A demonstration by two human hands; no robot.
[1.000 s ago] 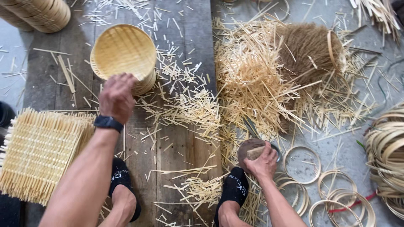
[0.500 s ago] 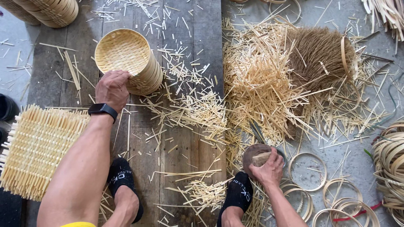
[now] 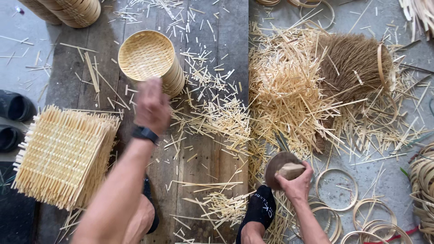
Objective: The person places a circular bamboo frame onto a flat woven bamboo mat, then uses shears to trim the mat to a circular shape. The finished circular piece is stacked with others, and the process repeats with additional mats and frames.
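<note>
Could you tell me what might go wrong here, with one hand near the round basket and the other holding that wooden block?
The left hand is blurred beside the round woven basket, so a hasty grab might tip it. The right hand grips a wooden block close to a socked foot, which it could strike if dropped. Loose bamboo slivers litter the planks and may prick.

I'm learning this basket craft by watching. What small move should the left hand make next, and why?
Probably close the left hand on the near rim of the round woven basket. The hand hovers just short of it, empty, while the right hand already grips a wooden block.
</note>
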